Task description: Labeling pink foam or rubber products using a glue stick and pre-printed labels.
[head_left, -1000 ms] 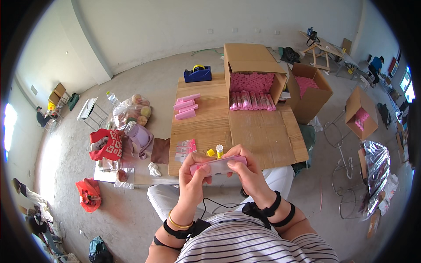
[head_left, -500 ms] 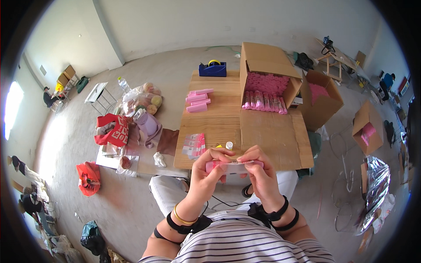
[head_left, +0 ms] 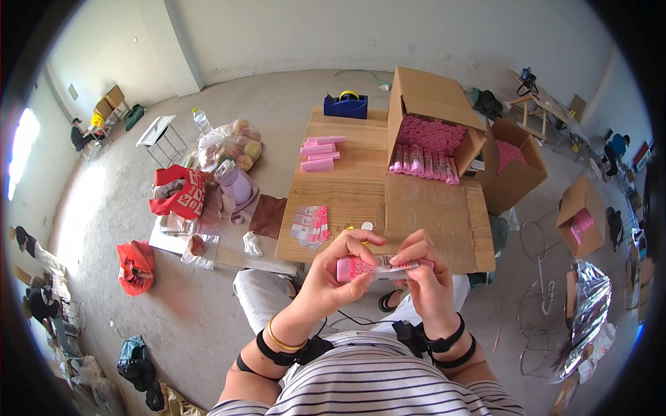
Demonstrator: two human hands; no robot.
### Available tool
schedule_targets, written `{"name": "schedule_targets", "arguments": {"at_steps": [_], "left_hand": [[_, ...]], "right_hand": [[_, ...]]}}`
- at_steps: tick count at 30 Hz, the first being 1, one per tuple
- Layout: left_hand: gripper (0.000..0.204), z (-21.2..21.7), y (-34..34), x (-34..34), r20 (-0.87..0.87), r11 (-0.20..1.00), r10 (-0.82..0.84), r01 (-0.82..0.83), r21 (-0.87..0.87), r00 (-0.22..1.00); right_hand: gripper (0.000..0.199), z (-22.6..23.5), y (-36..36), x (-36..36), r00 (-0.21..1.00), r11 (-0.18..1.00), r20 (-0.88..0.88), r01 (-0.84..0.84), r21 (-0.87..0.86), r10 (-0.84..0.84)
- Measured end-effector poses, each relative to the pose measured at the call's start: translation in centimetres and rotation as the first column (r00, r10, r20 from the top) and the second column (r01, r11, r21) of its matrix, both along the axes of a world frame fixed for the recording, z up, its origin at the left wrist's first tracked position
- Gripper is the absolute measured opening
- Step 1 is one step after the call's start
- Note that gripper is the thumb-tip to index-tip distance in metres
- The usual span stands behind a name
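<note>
A small pink tube-shaped pack with printing along it (head_left: 350,269) is held level between my hands, just past the table's front edge. My left hand (head_left: 340,267) grips its left end between thumb and fingers. Fingertips and thumb of my right hand (head_left: 423,270) pinch its right part, which they largely hide. Just beyond my left hand, flat pink-and-clear printed sleeves (head_left: 310,225) lie fanned on the wooden table (head_left: 347,187). Several plain pink tubes (head_left: 319,154) rest farther back. A small white round object (head_left: 367,226) sits near my fingers.
A blue tape dispenser (head_left: 345,105) stands at the table's back. Right of it, an open cardboard box (head_left: 433,93) holds stacked pink tubes, with another box (head_left: 517,173) beside it. Left are a lilac bag (head_left: 238,188), a red bag (head_left: 182,194) and a fruit bag (head_left: 232,145).
My fingers have shifted along the pink pack, and more of its printed left side shows. The whole pack sits slightly farther right. The view has turned a little.
</note>
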State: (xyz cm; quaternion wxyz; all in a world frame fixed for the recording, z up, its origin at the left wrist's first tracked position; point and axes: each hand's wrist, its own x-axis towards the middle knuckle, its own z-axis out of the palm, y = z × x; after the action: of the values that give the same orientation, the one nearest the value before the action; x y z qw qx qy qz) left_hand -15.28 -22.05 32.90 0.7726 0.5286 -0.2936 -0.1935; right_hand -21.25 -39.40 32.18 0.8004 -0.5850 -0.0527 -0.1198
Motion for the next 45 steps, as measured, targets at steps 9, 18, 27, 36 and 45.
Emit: {"name": "schedule_targets", "arguments": {"at_steps": [9,18,27,36,45], "left_hand": [[0.012,-0.2,0.1,-0.2,-0.049,1.000,0.002,-0.003,-0.023,0.999],[0.012,-0.2,0.1,-0.4,-0.039,1.000,0.013,-0.014,-0.020,0.999],[0.013,-0.4,-0.4,-0.4,-0.010,0.997,0.063,-0.064,-0.050,0.998],[0.014,0.2,0.2,0.5,-0.254,0.995,-0.035,0.010,-0.097,0.967],[0.029,-1.2,0.4,0.5,-0.014,0.990,0.089,-0.090,-0.104,0.996]], "right_hand": [[0.025,0.6,0.1,-0.1,1.000,0.998,-0.006,0.023,-0.064,-0.023],[0.026,0.5,0.1,-0.3,1.000,0.999,-0.003,0.022,-0.049,-0.022],[0.026,0.4,-0.5,-0.3,0.998,0.997,-0.005,-0.060,-0.052,0.060],[0.020,0.4,-1.5,0.3,0.988,0.970,0.008,-0.152,-0.192,0.156],[0.028,-0.2,-1.2,0.1,0.987,0.978,0.007,-0.157,-0.139,0.160]]}}
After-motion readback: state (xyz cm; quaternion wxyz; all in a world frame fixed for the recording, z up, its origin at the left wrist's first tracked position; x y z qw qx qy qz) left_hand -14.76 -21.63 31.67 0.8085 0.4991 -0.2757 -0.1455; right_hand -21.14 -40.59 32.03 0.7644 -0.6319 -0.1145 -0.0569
